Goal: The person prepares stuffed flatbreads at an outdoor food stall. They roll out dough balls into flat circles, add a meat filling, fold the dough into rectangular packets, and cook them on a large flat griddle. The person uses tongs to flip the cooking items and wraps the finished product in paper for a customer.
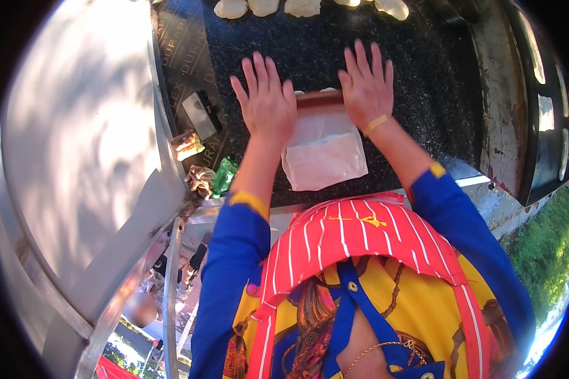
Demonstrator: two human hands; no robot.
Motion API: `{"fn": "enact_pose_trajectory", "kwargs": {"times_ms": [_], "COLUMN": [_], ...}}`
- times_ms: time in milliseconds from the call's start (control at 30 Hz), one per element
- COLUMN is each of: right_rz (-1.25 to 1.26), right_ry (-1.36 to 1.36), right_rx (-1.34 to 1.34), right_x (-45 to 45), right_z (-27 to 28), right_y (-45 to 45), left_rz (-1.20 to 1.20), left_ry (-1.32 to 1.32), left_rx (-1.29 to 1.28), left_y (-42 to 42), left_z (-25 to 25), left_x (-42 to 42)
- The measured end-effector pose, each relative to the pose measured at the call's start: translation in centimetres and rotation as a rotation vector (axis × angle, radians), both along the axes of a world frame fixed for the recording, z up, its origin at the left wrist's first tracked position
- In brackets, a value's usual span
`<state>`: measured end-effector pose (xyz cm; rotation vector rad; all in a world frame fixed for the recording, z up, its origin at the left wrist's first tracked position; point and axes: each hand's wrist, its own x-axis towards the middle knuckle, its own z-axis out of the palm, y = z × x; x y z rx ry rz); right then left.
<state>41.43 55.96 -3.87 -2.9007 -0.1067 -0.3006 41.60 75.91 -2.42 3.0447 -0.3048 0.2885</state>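
A wooden rolling pin lies across the far part of a thin, folded sheet of dough on the dark speckled worktop. My left hand rests flat over the pin's left end, fingers extended and spread. Over its right end lies my right hand, also flat, palm down. Both hands hide the ends of the pin, and neither has its fingers wrapped round it. Beyond them, several pale dough pieces sit in a row at the far edge of the view.
To the left lie a dark-and-silver box-shaped object, a small packet, a crumpled brown cloth or bag and a green plastic item. A metal frame stands at the lower left. At the right is a worn metal-edged unit.
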Motion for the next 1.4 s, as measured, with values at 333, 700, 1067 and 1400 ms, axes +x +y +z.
{"fn": "enact_pose_trajectory", "kwargs": {"times_ms": [333,700,1067,1400], "right_rz": [-0.005,0.177,0.108,0.200], "right_ry": [-0.102,0.353,0.476,0.201], "right_rx": [-0.059,0.341,1.185,0.965], "right_x": [4.2,1.0,-4.9,-16.4], "right_z": [-0.1,1.4,1.6,2.8], "right_y": [0.2,0.4,-2.9,-4.1], "left_rz": [-0.038,0.109,0.058,-0.562], "left_ry": [-0.073,0.494,0.484,0.319], "left_rx": [0.101,-0.116,-0.987,-0.336], "left_y": [0.2,0.3,3.2,6.5], "left_z": [0.4,3.2,4.7,4.5], "left_x": [4.2,2.6,-6.0,-19.6]}}
